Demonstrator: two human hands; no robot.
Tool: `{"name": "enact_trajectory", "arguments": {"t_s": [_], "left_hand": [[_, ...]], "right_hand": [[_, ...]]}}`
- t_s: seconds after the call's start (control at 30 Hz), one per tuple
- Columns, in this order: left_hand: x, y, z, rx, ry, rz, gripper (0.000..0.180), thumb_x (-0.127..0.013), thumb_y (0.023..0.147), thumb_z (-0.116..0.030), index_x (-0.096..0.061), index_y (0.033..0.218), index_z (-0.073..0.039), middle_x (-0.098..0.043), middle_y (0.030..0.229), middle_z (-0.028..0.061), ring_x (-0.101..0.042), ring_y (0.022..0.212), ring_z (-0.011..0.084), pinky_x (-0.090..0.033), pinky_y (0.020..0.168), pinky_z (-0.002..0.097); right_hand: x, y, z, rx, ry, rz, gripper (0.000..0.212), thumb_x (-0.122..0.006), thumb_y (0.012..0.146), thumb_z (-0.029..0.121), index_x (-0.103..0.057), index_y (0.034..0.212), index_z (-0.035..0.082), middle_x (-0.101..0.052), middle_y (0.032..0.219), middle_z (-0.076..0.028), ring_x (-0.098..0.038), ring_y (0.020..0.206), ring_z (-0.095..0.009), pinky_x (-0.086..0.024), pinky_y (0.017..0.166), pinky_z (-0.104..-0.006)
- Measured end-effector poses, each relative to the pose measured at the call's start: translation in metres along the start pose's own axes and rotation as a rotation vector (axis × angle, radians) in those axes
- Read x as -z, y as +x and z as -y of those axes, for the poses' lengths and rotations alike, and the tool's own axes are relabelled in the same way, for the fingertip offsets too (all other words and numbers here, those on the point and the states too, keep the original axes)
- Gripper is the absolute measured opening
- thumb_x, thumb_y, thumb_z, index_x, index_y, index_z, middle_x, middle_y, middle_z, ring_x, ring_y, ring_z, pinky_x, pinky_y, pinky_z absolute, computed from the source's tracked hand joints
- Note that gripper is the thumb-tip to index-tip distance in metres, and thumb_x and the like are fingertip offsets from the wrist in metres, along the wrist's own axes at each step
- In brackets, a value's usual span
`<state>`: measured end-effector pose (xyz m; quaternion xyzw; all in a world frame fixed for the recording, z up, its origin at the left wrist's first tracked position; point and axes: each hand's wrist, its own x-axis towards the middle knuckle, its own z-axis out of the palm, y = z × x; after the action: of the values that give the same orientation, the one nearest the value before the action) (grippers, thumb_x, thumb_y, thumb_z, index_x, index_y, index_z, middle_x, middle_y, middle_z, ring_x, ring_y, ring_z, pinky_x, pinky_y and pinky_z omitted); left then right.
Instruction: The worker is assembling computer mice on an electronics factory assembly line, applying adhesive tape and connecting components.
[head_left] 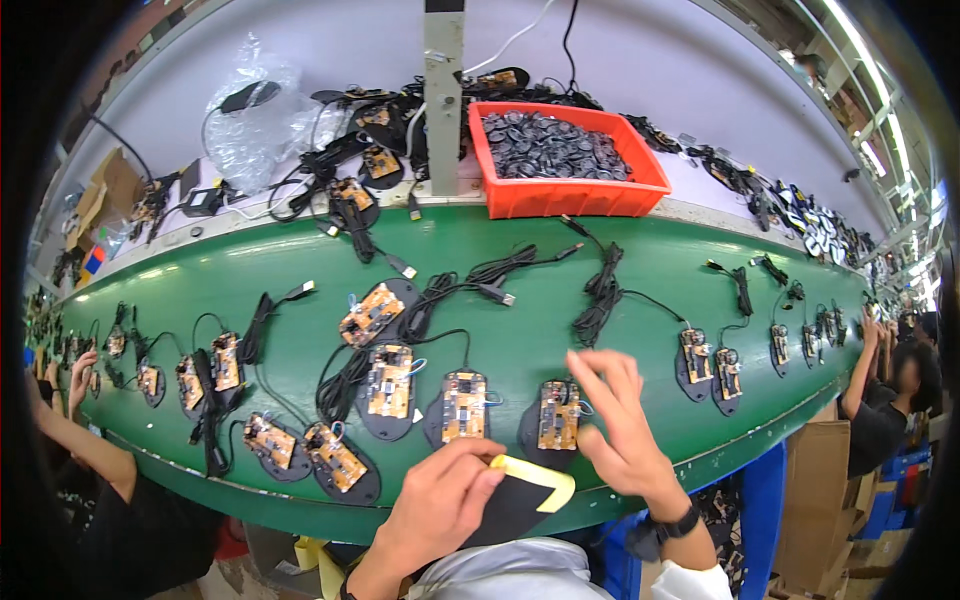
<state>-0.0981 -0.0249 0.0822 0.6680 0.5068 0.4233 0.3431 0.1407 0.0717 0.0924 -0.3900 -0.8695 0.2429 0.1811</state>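
Observation:
My left hand (pixel 438 498) is closed at the belt's near edge, thumb and fingers pinching a dark flat piece (pixel 503 512) with a bright yellow strip along its edge. What that piece is I cannot tell. To its right my right hand (pixel 622 432) is raised with fingers apart, holding nothing. It hovers beside an orange circuit board (pixel 558 415) on a black mouse base, whose top edge its fingers come close to. Just left lies another mouse base with its circuit board (pixel 463 405).
More mouse bases with circuit boards (pixel 388 382) and coiled black cables (pixel 602 300) lie along the green conveyor belt (pixel 540 320). Behind stands a red bin (pixel 575 202) of small dark round parts, beside a metal post (pixel 443 120). Co-workers' arms (pixel 95 450) reach in at both sides.

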Motion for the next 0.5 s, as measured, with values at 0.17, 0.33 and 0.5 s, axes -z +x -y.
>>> {"name": "enact_trajectory", "arguments": {"t_s": [0.17,0.33,0.5], "left_hand": [[0.014,-0.004,-0.004,0.189,-0.026,-0.105,0.011,-0.067,0.096,0.000,-0.066,0.087,0.006,-0.073,0.091,0.0151,-0.069,0.072,0.0255,-0.053,0.063,0.0351],[0.027,-0.017,-0.018,0.226,-0.227,-0.058,0.022,-0.088,0.084,-0.012,-0.075,0.095,0.001,-0.072,0.079,0.0099,-0.064,0.064,0.0149,-0.049,0.057,0.0307],[0.042,-0.032,-0.014,0.272,-0.048,-0.163,0.022,-0.091,0.081,-0.014,-0.074,0.083,0.001,-0.066,0.064,0.0045,-0.059,0.053,0.0118,-0.042,0.051,0.0288]], "right_hand": [[-0.025,-0.021,0.045,0.006,0.560,-0.082,0.051,-0.088,0.084,0.012,-0.070,0.130,0.000,-0.075,0.104,-0.013,-0.070,0.086,-0.023,-0.056,0.076,-0.0332],[-0.030,-0.025,0.059,-0.140,0.814,-0.054,0.043,-0.086,0.084,0.007,-0.073,0.125,0.000,-0.075,0.102,-0.012,-0.070,0.086,-0.021,-0.055,0.075,-0.0328],[-0.031,-0.021,0.075,0.005,0.781,-0.082,0.050,-0.090,0.081,0.012,-0.073,0.126,0.001,-0.074,0.105,-0.013,-0.071,0.091,-0.022,-0.056,0.080,-0.0328]]}}
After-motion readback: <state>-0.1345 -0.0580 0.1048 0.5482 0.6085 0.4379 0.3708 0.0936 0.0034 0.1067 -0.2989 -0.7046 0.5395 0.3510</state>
